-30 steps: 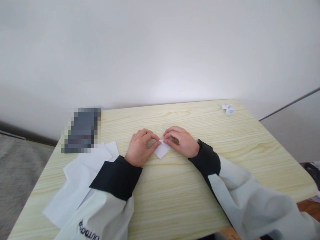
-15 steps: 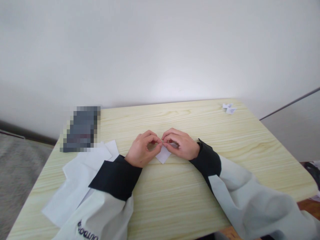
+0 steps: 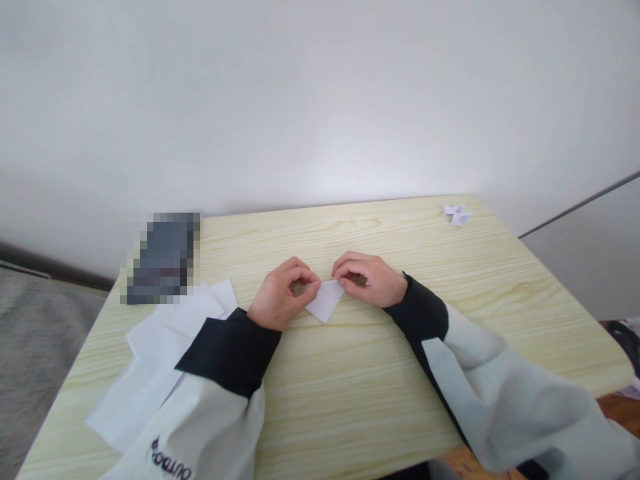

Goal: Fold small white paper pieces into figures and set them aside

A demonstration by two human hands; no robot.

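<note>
A small folded white paper [image 3: 325, 301] is between my two hands, its point turned toward me and its straight upper edge facing the wall. My left hand [image 3: 286, 293] pinches its left corner between thumb and fingers. The right corner is pinched the same way by my right hand [image 3: 371, 279]. Both hands rest low over the wooden table [image 3: 320, 400], a short gap apart, with the paper's middle showing between them.
Several loose white sheets [image 3: 150, 360] overlap at the left, partly under my left sleeve. Behind them lies a dark, pixelated flat object [image 3: 163, 257]. Small folded white papers [image 3: 457, 215] stand at the back right. A white wall [image 3: 320, 100] borders the table's back edge.
My hands have moved apart, the left one slightly left and the right one slightly right. More of the folded paper's upper edge now shows between them.
</note>
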